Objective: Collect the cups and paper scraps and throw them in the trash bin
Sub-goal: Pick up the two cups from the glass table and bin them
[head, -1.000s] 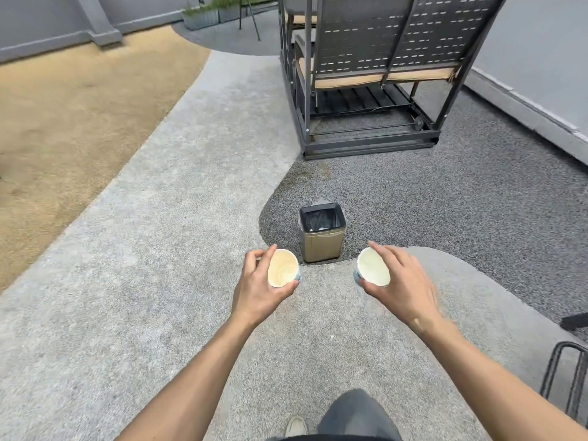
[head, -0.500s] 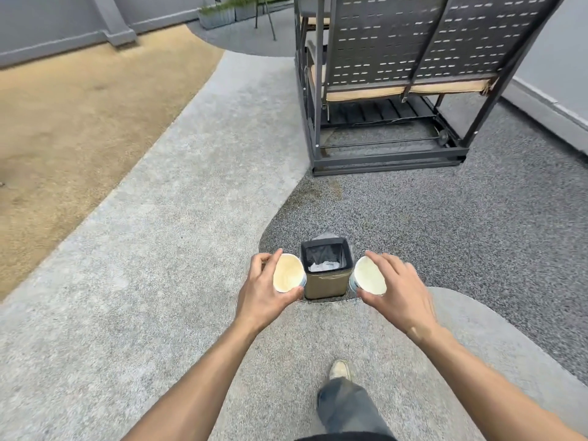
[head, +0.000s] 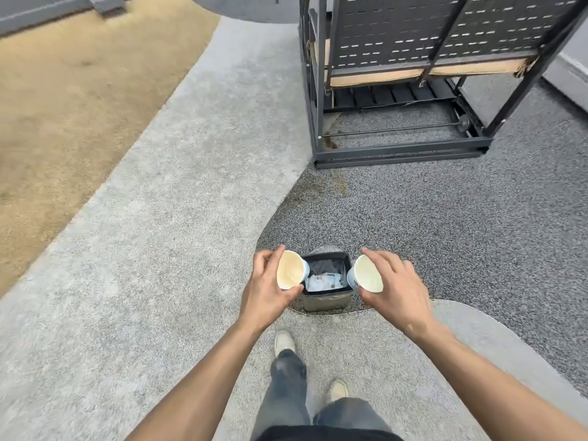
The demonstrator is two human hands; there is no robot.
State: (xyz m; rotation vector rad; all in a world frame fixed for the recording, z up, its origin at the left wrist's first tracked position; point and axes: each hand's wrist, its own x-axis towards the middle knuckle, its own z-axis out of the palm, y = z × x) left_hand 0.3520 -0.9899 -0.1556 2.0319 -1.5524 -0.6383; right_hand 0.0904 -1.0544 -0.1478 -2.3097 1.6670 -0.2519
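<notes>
So the left hand (head: 265, 296) grips one cup (head: 290, 274) around its side, mouth tipped toward the camera, and the right hand (head: 396, 289) holds the other cup (head: 366, 277) the same way; both cups look empty inside, one yellowish, one paler; no paper scraps in either hand that I can see.

What's changed: a second ago the trash bin (head: 327, 301) sat well ahead of the hands with pavement between; now it's right between them, each cup just beside a side edge of the opening, and the person has walked up so the shoes (head: 284, 342) are just behind it; the hands have dropped closer to the rim too. I'd say the carry is basically done and the drop is next; tip each cup inward and let go.

Room-wise: the bin opening is narrow, barely wider than the gap between the two cups, and there's already something pale and crumpled in the black liner; both cups at once might clip the rim or each other, so one after the other seems safer. Beyond the hands it's open dark gravel; the metal bench frame (head: 404, 151) stands well past the bin, out of the way; light pavement runs off beside the left hand, wide open.
</notes>
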